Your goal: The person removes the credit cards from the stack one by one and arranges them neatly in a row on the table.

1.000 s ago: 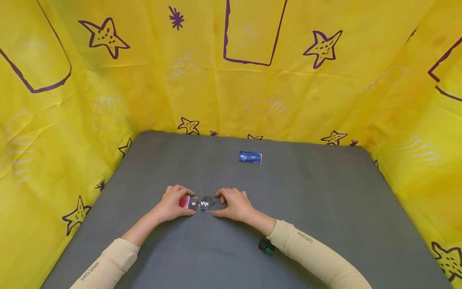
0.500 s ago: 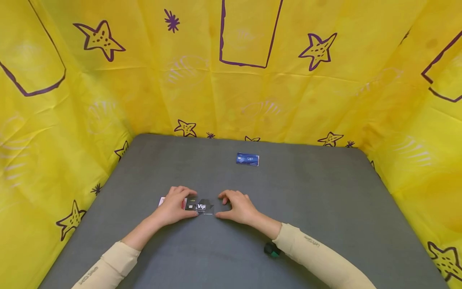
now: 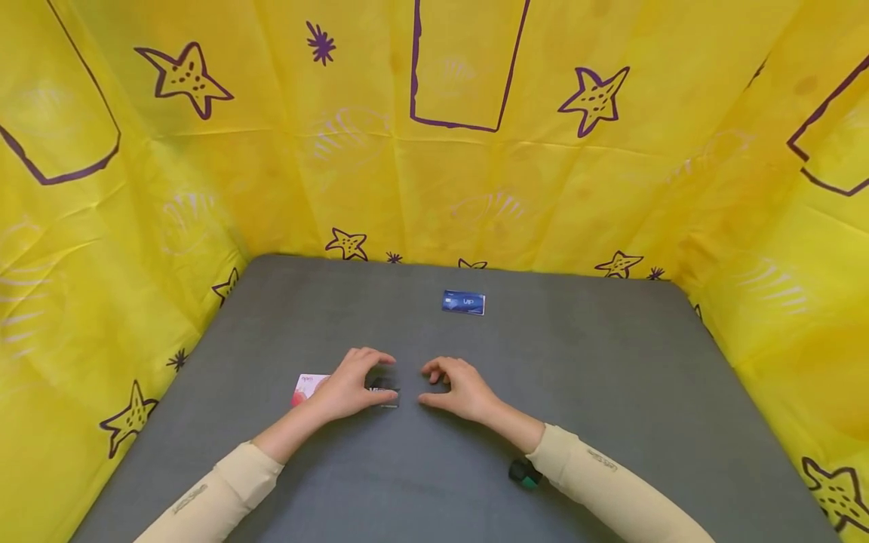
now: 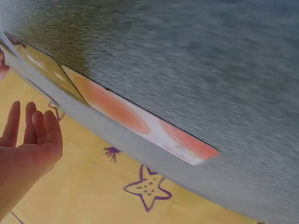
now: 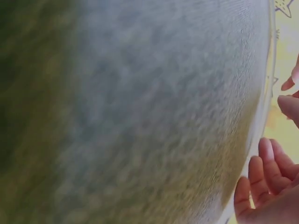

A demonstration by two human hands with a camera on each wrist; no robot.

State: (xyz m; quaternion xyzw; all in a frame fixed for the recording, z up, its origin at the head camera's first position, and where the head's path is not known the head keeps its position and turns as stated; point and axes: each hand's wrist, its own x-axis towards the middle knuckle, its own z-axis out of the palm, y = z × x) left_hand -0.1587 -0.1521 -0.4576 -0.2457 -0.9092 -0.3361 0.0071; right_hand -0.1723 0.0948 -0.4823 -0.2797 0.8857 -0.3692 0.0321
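A dark card with "Vip" lettering (image 3: 389, 397) lies on the grey table, partly hidden under my left hand (image 3: 346, 388). The hand's thumb overlaps the card in the head view, and its fingers are spread from the thumb. End to end with the dark one lies a pink and white card (image 4: 131, 114), showing left of the hand in the head view. My right hand (image 3: 458, 388) hovers to the right of the dark card, thumb and fingers apart, holding nothing. The right wrist view shows this hand (image 5: 268, 186) with loosely bent fingers.
Farther back on the table (image 3: 577, 362) is a blue card marked "VIP" (image 3: 464, 302), seemingly atop another. Yellow cloth walls (image 3: 366, 173) with purple starfish drawings enclose the back and sides. A black and green wrist device (image 3: 525, 473) shows beside the right sleeve.
My left hand has slid right across the cards, uncovering the pink card on its left and hiding more of the dark one. The right hand has drawn back from the dark card's right end.
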